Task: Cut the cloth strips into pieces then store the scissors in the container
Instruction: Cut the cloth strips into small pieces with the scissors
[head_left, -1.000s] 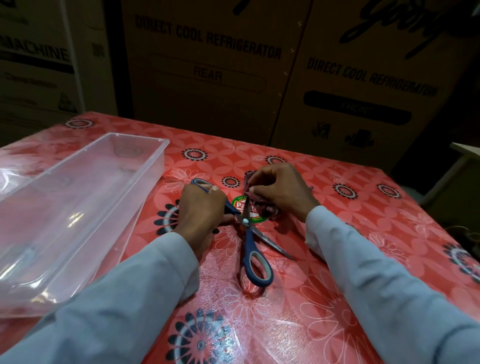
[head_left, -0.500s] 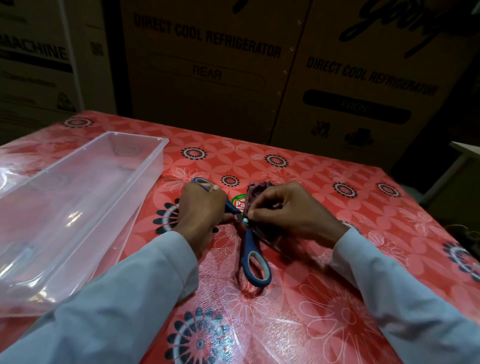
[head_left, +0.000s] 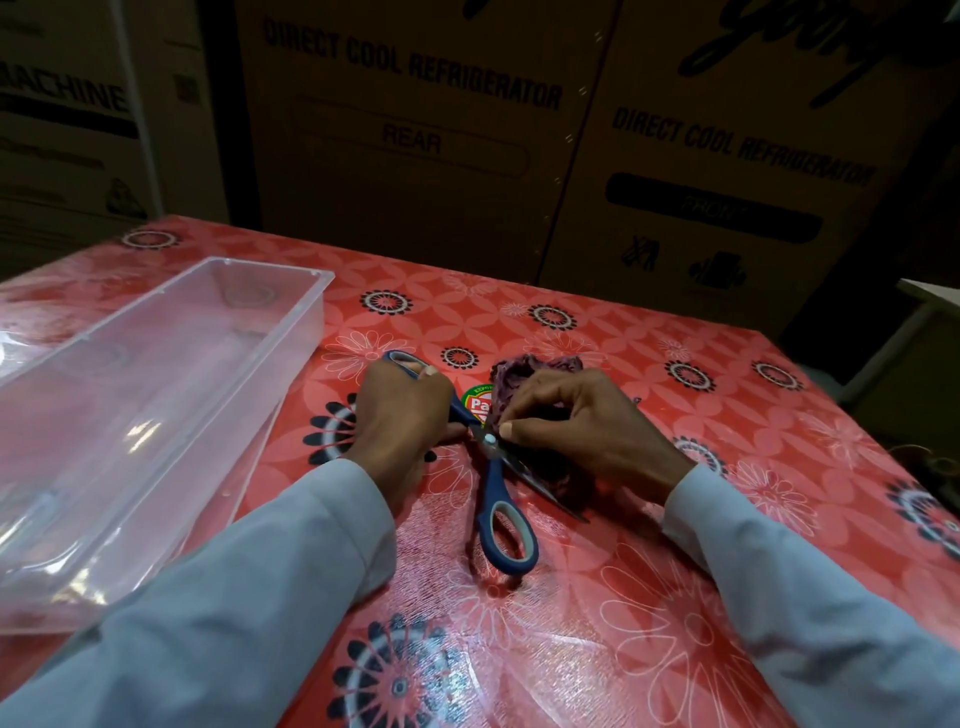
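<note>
Blue-handled scissors (head_left: 503, 525) lie spread wide open on the red flowered tablecloth (head_left: 649, 597). My left hand (head_left: 402, 415) grips their upper handle loop, while the lower loop rests free on the table. A dark purple patterned cloth strip (head_left: 511, 374) bunches just right of the pivot. My right hand (head_left: 587, 431) pinches this cloth beside the pivot and covers most of it. One blade tip pokes out below my right wrist. A clear plastic container (head_left: 156, 374) stands empty at the left, close to my left forearm.
Tall cardboard refrigerator boxes (head_left: 415, 140) stand right behind the table's far edge. A round green and red sticker (head_left: 475, 402) shows between my hands. A pale ledge (head_left: 930, 293) sits beyond the table's right edge.
My right hand has drawn the cloth down and nearer to the scissors' pivot, and its wrist has swung right. The left hand and scissors have hardly moved.
</note>
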